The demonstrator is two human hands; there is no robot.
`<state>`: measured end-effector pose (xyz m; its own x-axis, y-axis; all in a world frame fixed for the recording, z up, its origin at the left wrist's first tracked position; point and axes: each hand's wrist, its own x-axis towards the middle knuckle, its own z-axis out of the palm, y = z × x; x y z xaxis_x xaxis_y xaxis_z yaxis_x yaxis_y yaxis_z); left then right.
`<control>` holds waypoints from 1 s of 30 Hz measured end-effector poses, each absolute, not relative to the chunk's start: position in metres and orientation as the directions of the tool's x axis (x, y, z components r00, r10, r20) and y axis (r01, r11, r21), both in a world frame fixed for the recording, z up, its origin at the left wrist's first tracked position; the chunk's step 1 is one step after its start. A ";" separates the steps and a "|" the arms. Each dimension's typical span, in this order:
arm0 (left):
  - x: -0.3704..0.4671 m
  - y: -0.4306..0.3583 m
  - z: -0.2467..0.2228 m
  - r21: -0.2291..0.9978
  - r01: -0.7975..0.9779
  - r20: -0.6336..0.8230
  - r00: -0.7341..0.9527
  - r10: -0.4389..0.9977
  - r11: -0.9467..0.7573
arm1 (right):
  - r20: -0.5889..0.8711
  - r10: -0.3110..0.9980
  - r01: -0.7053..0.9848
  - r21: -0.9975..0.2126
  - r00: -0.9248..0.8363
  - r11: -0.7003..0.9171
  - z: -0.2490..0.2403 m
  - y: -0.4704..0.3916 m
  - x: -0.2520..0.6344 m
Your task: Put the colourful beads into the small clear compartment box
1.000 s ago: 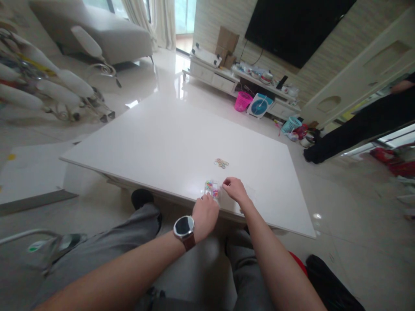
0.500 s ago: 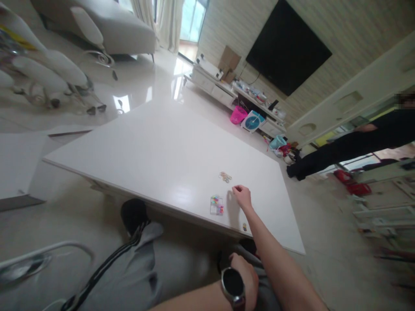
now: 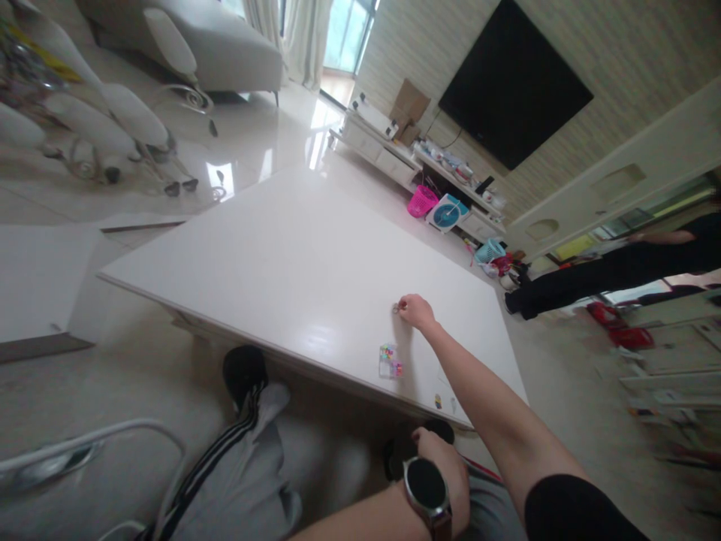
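The right hand (image 3: 415, 310) is right by the little rings (image 3: 395, 309) on the white surface (image 3: 253, 248). Its fingers are close together, but I can't tell if they hold a ring. The rings look thin, so one could slip away, or two could come up hooked together. A clumsy push could also spread them out. The clear box (image 3: 390, 363) with bright beads (image 3: 387, 352) sits near the edge. If the right arm (image 3: 487, 383) bumps it, beads could spill and roll off. The small yellow thing (image 3: 438, 401) is even nearer the edge, so a brush could drop it. The left hand (image 3: 449, 464) is low, off the surface; I can't tell if it's holding anything.
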<state>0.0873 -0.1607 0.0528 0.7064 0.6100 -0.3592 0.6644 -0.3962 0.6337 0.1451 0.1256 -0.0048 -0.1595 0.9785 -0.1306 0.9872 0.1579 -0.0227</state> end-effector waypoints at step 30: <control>0.080 -0.167 0.054 0.653 0.658 -0.359 0.705 0.612 -0.375 | -0.112 0.990 0.851 -0.526 -0.091 0.019 0.008 -0.017 0.163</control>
